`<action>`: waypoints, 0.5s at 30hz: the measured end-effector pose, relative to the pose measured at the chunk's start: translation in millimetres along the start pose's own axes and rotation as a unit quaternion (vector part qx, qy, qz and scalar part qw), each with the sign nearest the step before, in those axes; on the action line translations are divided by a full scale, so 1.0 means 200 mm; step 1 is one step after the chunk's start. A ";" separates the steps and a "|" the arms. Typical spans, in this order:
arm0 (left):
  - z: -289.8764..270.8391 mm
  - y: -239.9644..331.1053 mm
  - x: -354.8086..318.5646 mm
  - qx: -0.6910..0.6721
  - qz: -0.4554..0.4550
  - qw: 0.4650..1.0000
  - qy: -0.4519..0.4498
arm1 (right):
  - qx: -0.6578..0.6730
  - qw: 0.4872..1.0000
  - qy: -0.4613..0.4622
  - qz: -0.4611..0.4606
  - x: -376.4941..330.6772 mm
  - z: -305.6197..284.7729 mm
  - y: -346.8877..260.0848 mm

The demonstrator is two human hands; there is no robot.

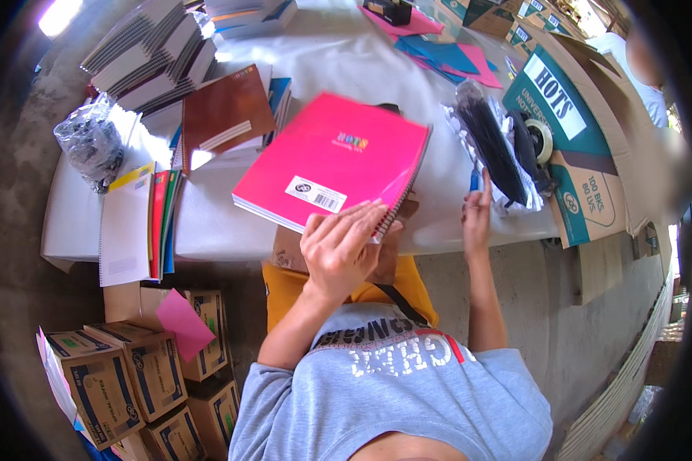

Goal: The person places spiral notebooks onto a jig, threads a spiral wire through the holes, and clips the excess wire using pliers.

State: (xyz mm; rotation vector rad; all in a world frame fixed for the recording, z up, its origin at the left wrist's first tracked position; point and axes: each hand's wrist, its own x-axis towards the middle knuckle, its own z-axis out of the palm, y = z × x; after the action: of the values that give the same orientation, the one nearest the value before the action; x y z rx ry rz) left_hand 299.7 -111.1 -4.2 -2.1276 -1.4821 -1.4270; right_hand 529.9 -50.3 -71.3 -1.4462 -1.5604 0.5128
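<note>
My left hand [338, 250] grips the near corner of a pink spiral notebook [338, 154], held tilted above the white table [215, 227], back cover up. My right hand [477, 215] reaches to the table's near edge, fingers apart, fingertips touching a clear bag of black spiral bindings [492, 146] and a small blue item beside it. A roll of tape [542, 140] lies just past that bag.
Stacks of spiral notebooks [154, 58], a brown-covered notebook [227, 111] and a bagged black bundle [92, 146] fill the table's left. Pink and blue cover sheets [446, 54] lie at the far side. Cardboard boxes stand at the right [584, 177] and on the floor at lower left [131, 369].
</note>
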 end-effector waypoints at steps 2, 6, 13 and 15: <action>0.04 0.00 -0.03 -0.003 0.035 0.999 0.031 | 0.279 0.959 -0.025 0.052 -0.09 -0.10 -0.17; 0.04 0.02 -0.03 0.003 0.008 1.000 0.004 | 0.138 0.982 -0.126 -0.042 -0.32 -0.24 -0.42; 0.05 0.05 -0.04 0.021 0.040 0.999 -0.026 | -0.046 0.980 -0.147 -0.127 -0.40 -0.23 -0.53; 0.05 0.05 -0.05 0.021 0.035 0.999 -0.028 | -0.055 0.979 -0.146 -0.134 -0.40 -0.23 -0.54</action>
State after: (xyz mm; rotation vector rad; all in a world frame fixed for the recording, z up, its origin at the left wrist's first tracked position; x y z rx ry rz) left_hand 312.2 -115.8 -13.1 -2.1880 -1.4294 -1.3104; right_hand 499.2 -161.2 10.4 -1.2531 -2.0112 0.5000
